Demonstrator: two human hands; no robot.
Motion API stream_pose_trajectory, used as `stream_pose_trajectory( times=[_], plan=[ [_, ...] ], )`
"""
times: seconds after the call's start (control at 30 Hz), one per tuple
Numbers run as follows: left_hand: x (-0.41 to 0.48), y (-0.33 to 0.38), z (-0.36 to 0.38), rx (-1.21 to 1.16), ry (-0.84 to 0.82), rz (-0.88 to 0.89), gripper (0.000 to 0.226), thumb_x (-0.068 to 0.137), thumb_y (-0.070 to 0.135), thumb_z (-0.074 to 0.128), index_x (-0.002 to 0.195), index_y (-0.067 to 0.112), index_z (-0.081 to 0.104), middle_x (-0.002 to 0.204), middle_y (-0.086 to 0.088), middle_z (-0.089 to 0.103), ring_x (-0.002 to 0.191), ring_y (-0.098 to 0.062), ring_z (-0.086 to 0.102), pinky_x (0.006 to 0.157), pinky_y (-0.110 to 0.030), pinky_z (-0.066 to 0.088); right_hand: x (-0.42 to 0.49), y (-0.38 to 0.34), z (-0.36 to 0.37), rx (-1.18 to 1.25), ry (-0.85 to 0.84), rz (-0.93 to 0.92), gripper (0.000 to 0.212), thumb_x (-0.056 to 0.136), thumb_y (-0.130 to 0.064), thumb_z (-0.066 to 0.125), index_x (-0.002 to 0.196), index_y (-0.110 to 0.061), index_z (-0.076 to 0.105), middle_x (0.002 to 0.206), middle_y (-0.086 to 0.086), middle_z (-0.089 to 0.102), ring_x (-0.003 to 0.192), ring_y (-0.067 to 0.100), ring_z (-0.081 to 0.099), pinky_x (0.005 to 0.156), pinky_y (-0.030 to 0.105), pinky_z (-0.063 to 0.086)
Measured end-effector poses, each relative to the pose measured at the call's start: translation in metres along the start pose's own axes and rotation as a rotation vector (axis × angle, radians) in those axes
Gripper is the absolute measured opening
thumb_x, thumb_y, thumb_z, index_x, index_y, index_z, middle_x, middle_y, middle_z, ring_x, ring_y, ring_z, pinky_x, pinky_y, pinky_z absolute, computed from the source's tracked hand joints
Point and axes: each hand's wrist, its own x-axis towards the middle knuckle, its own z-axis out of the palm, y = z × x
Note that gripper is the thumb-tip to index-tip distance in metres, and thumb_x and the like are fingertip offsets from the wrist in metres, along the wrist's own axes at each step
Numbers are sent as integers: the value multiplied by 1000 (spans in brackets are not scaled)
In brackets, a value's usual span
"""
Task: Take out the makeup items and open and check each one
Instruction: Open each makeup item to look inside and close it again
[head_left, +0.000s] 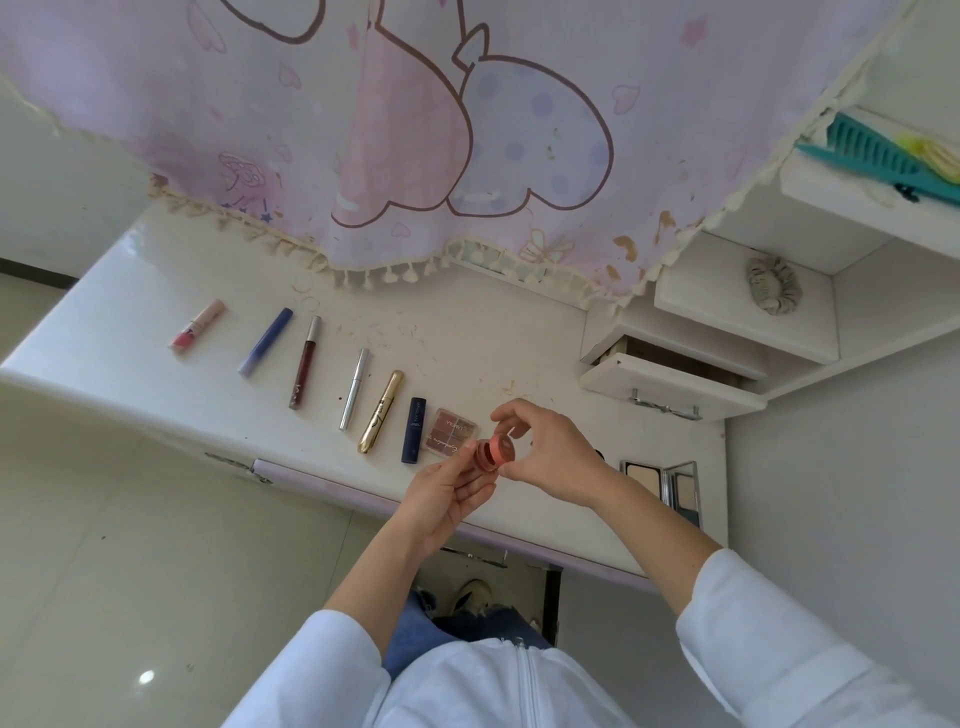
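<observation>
Both hands hold a small round pink jar (491, 453) just above the white dressing table (156, 270). My left hand (447, 493) grips its base from below. My right hand (545, 452) pinches its lid from the right, and the lid sits slightly apart from the base. A row of makeup lies on the table: a pink lip gloss (197, 327), a blue tube (266, 340), a dark red gloss (304, 361), a silver tube (354, 388), a gold mascara (381, 411), a navy lipstick (414, 430) and a small eyeshadow palette (451, 432).
An open compact with a mirror (662, 480) lies at the right of the table. A small drawer (670, 384) stands pulled out. Shelves hold a grey scrunchie (774, 286) and a teal comb (872, 156). A pink tasselled curtain (415, 130) hangs over the back.
</observation>
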Motion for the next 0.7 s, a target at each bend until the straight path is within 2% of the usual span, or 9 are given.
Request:
stream_pose_trajectory(
  times=[0.23,0.37,0.43,0.53,0.6,0.7],
  plan=[
    [20,1,22,43,78,-64,28,89,25,62,106,4,66,101,-17,72,89,-20,70,69,-23,58,30,14,-49,23,40,88,44,71,-9,74,113,-14,65,102,-3,67,93,13,64,75,18,48],
    [26,-9,30,265,224,-53,26,87,21,63,104,1,66,100,-15,70,91,-24,68,78,-26,57,39,24,-58,-26,-34,161,46,70,-5,75,114,-6,65,101,7,69,93,21,67,83,33,56],
    [30,-13,37,369,288,-23,24,88,20,62,102,1,67,93,-13,69,87,-25,67,79,-29,57,45,31,-58,-85,-74,184,46,70,-4,76,115,-4,64,103,8,69,93,23,66,84,34,55],
    [39,-18,48,498,354,42,19,91,18,58,102,6,66,82,-6,67,76,-22,65,73,-29,57,59,44,-56,-150,-144,202,48,71,-2,74,117,-5,62,105,7,64,89,19,60,75,27,50],
    [43,-19,51,606,413,83,18,92,20,56,104,10,66,85,-6,68,73,-21,65,70,-30,58,67,51,-54,-174,-183,207,47,70,-2,75,116,-6,62,108,7,62,89,18,56,72,25,44],
    [46,-20,52,772,470,158,21,93,22,54,107,14,66,95,-9,70,70,-19,66,71,-32,59,77,60,-48,-168,-217,206,45,68,-4,77,111,-6,65,107,5,60,90,17,55,74,25,44]
  ],
)
